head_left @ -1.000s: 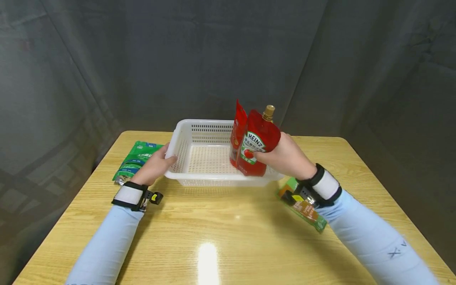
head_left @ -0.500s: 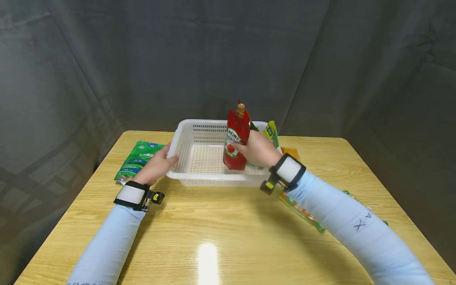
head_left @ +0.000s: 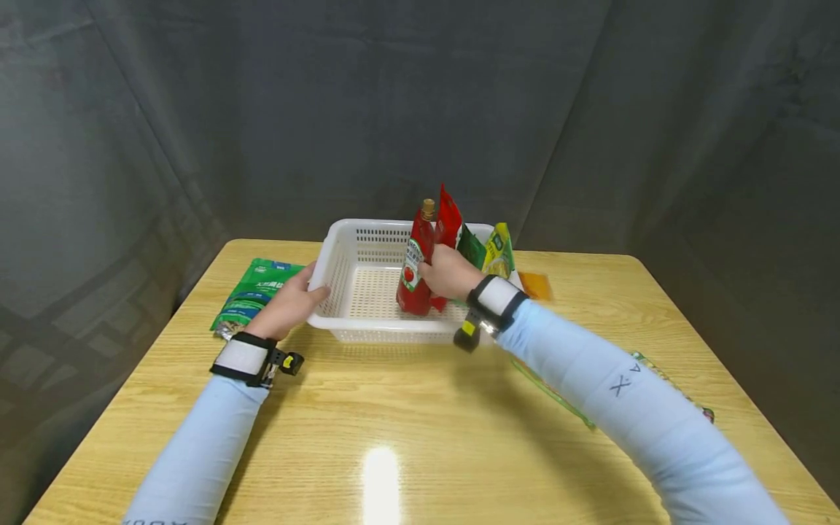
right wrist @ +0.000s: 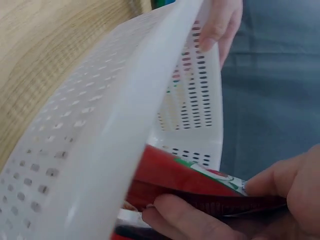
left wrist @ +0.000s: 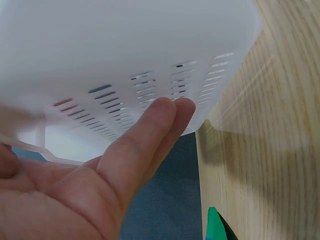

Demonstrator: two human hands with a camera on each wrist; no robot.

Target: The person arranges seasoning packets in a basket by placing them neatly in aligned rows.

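Note:
A white perforated basket (head_left: pixel 354 237) stands on the wooden table. My right hand (head_left: pixel 445 271) grips a red Heinz ketchup pouch (head_left: pixel 413 270) with a gold cap, standing upright inside the basket. In the right wrist view my fingers (right wrist: pixel 190 217) curl round the red pouch (right wrist: pixel 200 182) behind the basket wall (right wrist: pixel 100 145). Behind it in the basket stand another red pouch (head_left: pixel 448 215), a green packet (head_left: pixel 474 248) and a yellow packet (head_left: pixel 500 249). My left hand (head_left: pixel 292 300) holds the basket's left front corner; in the left wrist view its fingers (left wrist: pixel 155 130) lie straight against the basket wall (left wrist: pixel 125 45).
A green packet (head_left: pixel 252 293) lies flat on the table left of the basket. An orange packet (head_left: pixel 537 286) lies right of the basket, and another flat packet (head_left: pixel 558 390) lies under my right forearm. Dark curtains close off the back and sides.
My right hand has carried the ketchup pouch leftward and down into the basket, turning it edge-on. The left hand has stayed on the basket corner.

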